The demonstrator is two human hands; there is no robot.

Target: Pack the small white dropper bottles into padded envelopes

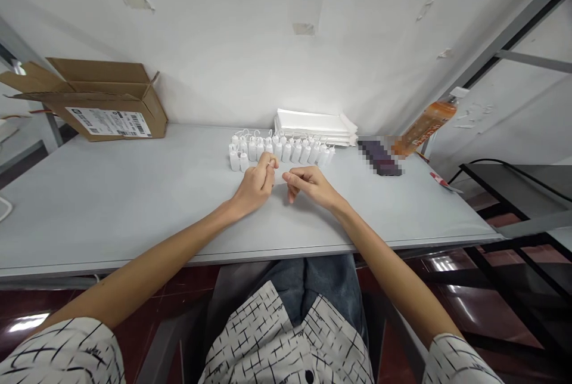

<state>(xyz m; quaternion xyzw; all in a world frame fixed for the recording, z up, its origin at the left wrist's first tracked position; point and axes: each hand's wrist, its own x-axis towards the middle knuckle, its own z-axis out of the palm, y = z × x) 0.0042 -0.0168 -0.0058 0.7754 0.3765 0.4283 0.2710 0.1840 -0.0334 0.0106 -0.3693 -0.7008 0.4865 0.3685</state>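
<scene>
Several small white bottle-shaped pieces with wire loops (286, 148) stand in rows on the grey table (134, 205), just beyond my hands. My left hand (257, 184) is curled into a loose fist with its fingertips pinched near the closest pieces; what it pinches is too small to name. My right hand (308, 184) rests on the table a few centimetres to the right, its fingers also curled and pinched. The two hands nearly touch at the fingertips.
A stack of flat white packets (315, 126) lies behind the rows against the wall. An open cardboard box (96, 101) sits at the back left. A dark flat object (379, 157) and an orange bottle (424, 121) lie at the right.
</scene>
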